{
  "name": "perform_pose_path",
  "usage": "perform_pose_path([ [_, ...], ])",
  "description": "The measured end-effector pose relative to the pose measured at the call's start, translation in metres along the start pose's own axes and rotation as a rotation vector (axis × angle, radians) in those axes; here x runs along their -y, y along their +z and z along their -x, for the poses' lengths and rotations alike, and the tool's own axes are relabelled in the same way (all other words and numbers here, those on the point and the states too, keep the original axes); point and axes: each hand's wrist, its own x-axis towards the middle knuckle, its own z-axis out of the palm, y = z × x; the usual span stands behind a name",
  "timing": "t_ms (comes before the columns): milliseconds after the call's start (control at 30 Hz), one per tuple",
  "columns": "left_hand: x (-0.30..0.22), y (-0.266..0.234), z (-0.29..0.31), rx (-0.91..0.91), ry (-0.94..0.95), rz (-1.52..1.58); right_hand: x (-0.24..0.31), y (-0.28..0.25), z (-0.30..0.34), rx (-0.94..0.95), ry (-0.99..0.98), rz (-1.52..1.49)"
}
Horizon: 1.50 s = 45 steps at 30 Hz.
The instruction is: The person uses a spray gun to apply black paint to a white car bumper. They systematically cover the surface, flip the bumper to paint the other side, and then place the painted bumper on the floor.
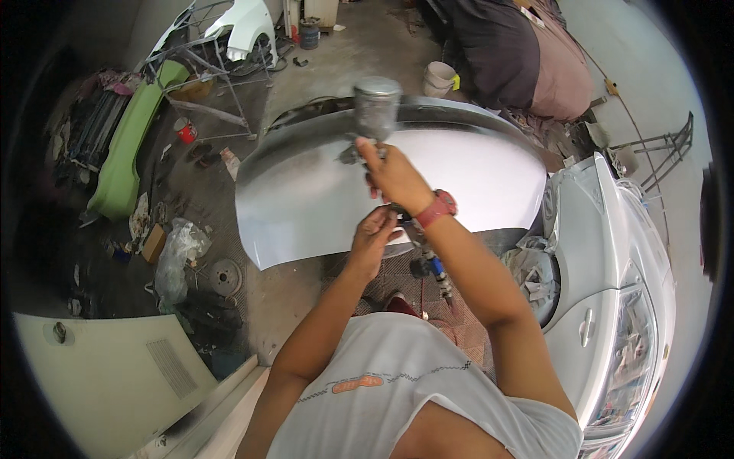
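Note:
My right hand (401,180) is wrapped around the grip of a spray gun (377,111), over the middle of a car hood (298,199). The gun has a grey cup with a metal lid on top, slightly blurred. Fittings with a blue piece (437,266) and a hose hang below its grip. My left hand (371,239) is closed with the fingertips pinched at the lower rear of the gun, just under my right hand. The exact part they grip is partly hidden. The hood is light silver-white, with darker grey along its far edge and upper left.
A silver car (612,245) stands close on the right, its wheel area stuffed with wrapping. A green bumper (126,157) and a metal stand (222,99) are at left. A white panel (107,367) lies near left. A bucket (439,79) and a covered vehicle (520,61) are behind.

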Motion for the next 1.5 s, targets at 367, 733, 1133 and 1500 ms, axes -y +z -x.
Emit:
perform_pose_path([
  [367, 0.136, -0.058, 0.013, 0.221, -0.402, -0.582, -0.071, -0.236, 0.063, -0.456, 0.111, -0.006],
  [733, 0.212, -0.283, 0.249, -0.476, -1.134, -1.066, -0.172, -0.401, 0.107, -0.696, 0.233, -0.033],
  [1133, 0.210, -0.218, 0.243, -0.606, -0.864, -0.933, -0.310, -0.513, 0.123, -1.002, 0.356, -0.115],
  [1500, 0.180, -0.247, 0.229, -0.666, -0.774, -0.884, -0.278, -0.402, 0.132, -0.894, 0.204, -0.085],
])
